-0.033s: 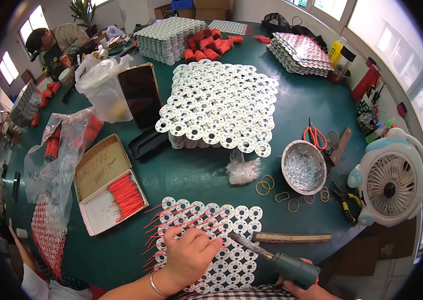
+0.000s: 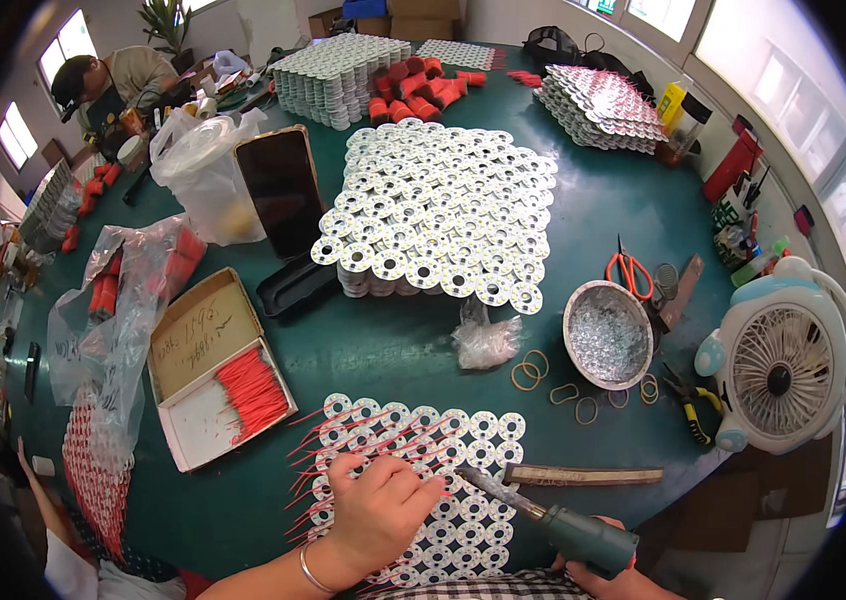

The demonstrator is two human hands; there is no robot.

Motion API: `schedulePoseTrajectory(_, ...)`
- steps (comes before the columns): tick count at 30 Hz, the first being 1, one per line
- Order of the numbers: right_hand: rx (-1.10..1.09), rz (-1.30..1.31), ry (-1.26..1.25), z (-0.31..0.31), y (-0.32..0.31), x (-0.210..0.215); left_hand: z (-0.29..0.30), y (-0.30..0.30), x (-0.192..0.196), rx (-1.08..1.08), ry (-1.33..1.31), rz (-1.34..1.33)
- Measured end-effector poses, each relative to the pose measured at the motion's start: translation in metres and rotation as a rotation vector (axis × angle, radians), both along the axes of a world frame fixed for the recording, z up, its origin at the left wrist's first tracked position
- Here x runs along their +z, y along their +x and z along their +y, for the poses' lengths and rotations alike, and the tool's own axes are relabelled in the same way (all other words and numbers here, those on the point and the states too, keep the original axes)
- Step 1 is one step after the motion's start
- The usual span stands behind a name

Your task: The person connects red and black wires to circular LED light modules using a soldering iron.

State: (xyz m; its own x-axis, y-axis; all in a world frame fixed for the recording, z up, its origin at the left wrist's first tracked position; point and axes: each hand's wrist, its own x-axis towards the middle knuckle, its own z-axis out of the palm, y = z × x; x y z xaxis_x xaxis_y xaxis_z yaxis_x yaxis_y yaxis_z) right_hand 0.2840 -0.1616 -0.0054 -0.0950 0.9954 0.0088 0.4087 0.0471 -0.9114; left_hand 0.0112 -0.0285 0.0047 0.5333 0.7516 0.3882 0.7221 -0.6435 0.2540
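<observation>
A panel of round white LED boards (image 2: 483, 427) lies at the near edge of the table, with thin red wires (image 2: 310, 463) fixed across its left rows and sticking out past its side. Over the panel's middle, my left hand (image 2: 380, 505) is closed in a pinch, fingertips close to the boards; what it pinches is hidden. My right hand (image 2: 583, 572) is wrapped round the green handle of a soldering iron (image 2: 583, 535), mostly behind it. The iron's metal tip points left and rests at or just above the boards, beside my left fingertips.
An open carton (image 2: 188, 425) of red wires stands left. Beyond are a tall stack of LED panels (image 2: 443, 200), a phone (image 2: 280, 190) and a plastic tub (image 2: 208, 185). Rightward lie a metal bowl (image 2: 607, 335), scissors (image 2: 628, 275), a wooden strip (image 2: 583, 475), pliers (image 2: 695, 410) and a fan (image 2: 783, 365).
</observation>
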Motion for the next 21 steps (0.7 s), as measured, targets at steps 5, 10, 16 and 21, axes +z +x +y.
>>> schedulePoseTrajectory(5,0.012,0.006,0.018,0.006,-0.005,0.013,0.000,0.004,0.000,-0.002,-0.001,-0.004)
schedulePoseTrajectory(10,0.027,-0.087,0.052,0.014,-0.010,0.020,-0.001,0.003,0.000,0.007,0.005,0.002)
schedulePoseTrajectory(16,0.049,-0.025,0.144,0.020,-0.015,0.027,0.000,0.003,-0.001,0.009,0.001,-0.026)
schedulePoseTrajectory(21,0.067,0.205,-0.178,-0.002,0.010,-0.004,0.001,0.004,-0.002,-0.004,0.006,-0.031)
